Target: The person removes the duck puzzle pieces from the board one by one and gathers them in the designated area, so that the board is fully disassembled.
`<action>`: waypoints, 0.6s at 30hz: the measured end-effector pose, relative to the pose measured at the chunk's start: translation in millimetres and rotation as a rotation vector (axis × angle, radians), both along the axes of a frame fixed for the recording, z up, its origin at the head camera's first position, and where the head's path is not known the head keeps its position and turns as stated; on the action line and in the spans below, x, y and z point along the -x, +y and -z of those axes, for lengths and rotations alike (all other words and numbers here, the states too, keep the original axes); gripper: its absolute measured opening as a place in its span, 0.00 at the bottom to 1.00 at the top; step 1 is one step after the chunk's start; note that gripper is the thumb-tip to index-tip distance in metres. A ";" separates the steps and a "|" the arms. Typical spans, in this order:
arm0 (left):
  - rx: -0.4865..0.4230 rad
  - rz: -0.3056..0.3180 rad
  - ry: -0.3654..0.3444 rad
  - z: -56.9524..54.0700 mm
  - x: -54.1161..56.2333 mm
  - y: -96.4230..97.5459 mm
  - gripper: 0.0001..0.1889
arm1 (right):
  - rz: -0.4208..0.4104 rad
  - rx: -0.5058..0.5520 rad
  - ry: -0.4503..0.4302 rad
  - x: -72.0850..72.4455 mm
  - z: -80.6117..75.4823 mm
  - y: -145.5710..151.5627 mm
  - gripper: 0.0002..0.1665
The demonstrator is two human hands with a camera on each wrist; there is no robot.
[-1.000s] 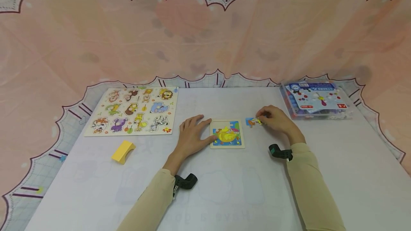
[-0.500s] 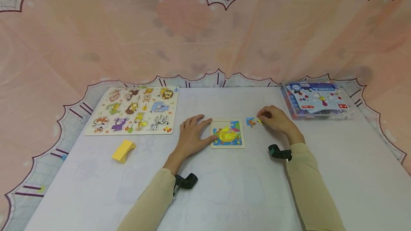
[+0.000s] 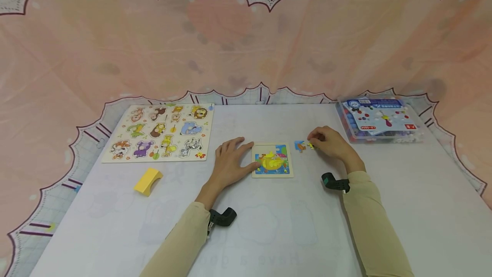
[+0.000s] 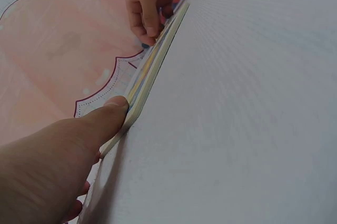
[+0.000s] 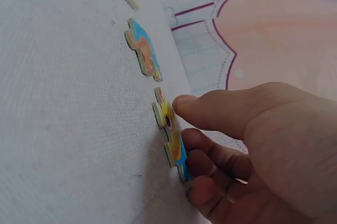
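A small wooden jigsaw tray (image 3: 276, 176) with a yellow duck picture lies mid-table. My left hand (image 3: 229, 163) rests at its left side with spread fingers, the thumb (image 4: 113, 111) lying on the tray's edge. To the right of the tray, my right hand (image 3: 326, 142) has its thumb and curled fingers around a yellow and blue puzzle piece (image 5: 171, 129), which is close over the table. Another puzzle piece (image 5: 142, 48), blue and orange, lies between that one and the tray. The fingers hide part of the gripped piece in the head view.
A larger animal puzzle board (image 3: 209, 140) lies at the back left, with a yellow arch block (image 3: 147, 181) in front of it. A clear plastic box (image 3: 380, 121) of coloured parts stands at the back right. A patterned curtain (image 3: 246, 50) hangs behind the table.
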State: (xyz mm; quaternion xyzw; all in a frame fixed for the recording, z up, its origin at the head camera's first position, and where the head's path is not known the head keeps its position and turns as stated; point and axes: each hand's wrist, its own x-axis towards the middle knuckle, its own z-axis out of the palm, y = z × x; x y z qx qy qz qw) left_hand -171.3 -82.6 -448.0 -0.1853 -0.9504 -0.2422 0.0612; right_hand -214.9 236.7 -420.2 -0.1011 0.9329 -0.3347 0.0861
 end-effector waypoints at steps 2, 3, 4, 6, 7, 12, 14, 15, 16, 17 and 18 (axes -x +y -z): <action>0.000 0.002 0.001 0.5 0.3 -0.1 0.34 | 0.010 0.007 -0.002 -0.4 -0.1 -0.4 0.10; 0.000 0.002 0.003 0.8 0.3 -0.1 0.34 | 0.014 0.015 0.000 -0.5 0.0 -0.6 0.10; 0.002 0.002 0.003 0.9 0.3 -0.1 0.34 | 0.015 0.024 0.003 -0.7 0.2 -0.7 0.10; 0.003 0.004 0.004 1.3 0.3 0.1 0.34 | 0.021 0.040 0.016 -0.9 1.1 -1.0 0.10; 0.002 0.005 0.003 1.4 0.2 0.1 0.34 | 0.022 0.046 0.027 -0.9 1.6 -1.5 0.10; 0.002 0.006 -0.003 1.4 0.3 0.0 0.34 | -0.005 0.080 0.094 -0.4 1.8 -7.3 0.10; 0.002 0.005 -0.002 0.9 0.5 0.0 0.34 | -0.028 0.097 0.108 -0.1 1.0 -11.6 0.10; 0.003 0.004 -0.003 0.7 0.7 -0.1 0.34 | -0.041 0.102 0.109 0.0 1.0 -13.9 0.09; 0.002 0.004 -0.003 0.4 0.8 -0.1 0.34 | -0.051 0.104 0.105 -0.1 0.7 -16.3 0.09; -0.001 0.004 -0.004 -0.1 0.6 0.0 0.34 | -0.061 0.106 0.097 -0.3 0.7 -18.8 0.09; -0.006 0.005 -0.006 -0.5 0.5 0.2 0.34 | -0.071 0.105 0.091 -0.9 0.2 -21.4 0.09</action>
